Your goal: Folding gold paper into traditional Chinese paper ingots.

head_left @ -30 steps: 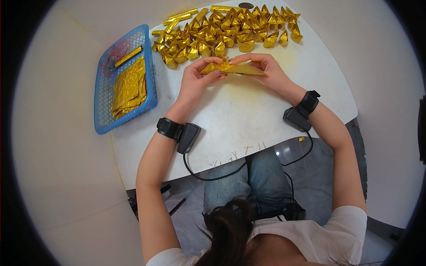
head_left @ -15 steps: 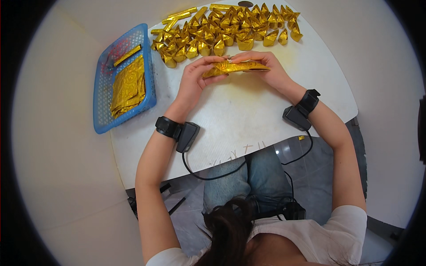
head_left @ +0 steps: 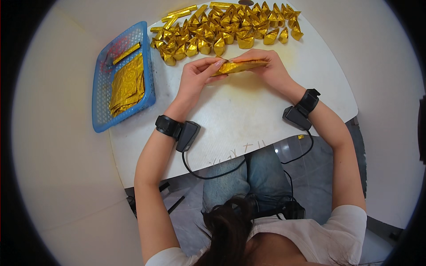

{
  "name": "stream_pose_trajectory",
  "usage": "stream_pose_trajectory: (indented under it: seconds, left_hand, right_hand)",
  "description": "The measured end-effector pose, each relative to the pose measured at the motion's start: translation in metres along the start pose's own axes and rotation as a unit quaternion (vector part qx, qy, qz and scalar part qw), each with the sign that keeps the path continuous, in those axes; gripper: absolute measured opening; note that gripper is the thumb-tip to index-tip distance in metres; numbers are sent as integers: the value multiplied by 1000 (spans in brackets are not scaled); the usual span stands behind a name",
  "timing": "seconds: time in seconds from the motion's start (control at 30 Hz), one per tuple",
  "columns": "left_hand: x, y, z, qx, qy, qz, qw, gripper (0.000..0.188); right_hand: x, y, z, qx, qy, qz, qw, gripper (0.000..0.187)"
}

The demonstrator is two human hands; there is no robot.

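Your two hands at work on a folded gold foil piece [head_left: 239,67], held over the white surface [head_left: 248,106] on the near side of many pointed gold foil shapes [head_left: 230,29]. Your left hand [head_left: 199,73] is clamped on the piece's left end; your right hand [head_left: 266,64] grips its right part — the thumb there is largely hidden. To your left, a blue basket [head_left: 150,88] contains flat gold sheets [head_left: 128,84] and a narrow gold strip [head_left: 126,53]. Long gold strips [head_left: 181,14] lie at the far left of the shapes.
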State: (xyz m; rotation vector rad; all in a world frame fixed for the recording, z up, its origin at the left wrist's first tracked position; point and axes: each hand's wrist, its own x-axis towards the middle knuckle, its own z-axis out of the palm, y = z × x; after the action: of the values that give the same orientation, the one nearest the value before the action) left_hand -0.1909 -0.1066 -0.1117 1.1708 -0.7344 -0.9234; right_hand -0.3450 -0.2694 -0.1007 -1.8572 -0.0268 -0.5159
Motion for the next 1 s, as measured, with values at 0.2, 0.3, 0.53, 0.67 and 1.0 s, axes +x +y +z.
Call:
stream_pose_trajectory:
  seconds: [0.2,0.3,0.53,0.67,1.0]
  left_hand:
    - [1,0,1,27,2,-13,1000,24]
    - [-1,1,1,30,8,1,1000,26]
    - [-2,4,6,37,24,9,999,30]
    - [-4,6,9,18,38,14,999,34]
    - [-2,5,9,-19,51,15,998,52]
  right_hand:
    - [0,7,-2,8,31,33,999,29]
    - [0,9,-1,37,27,9,999,30]
    - [-3,8,-3,37,61,22,997,27]
    - [-2,8,-3,28,76,17,997,26]
    - [3,11,-8,41,24,35,998,37]
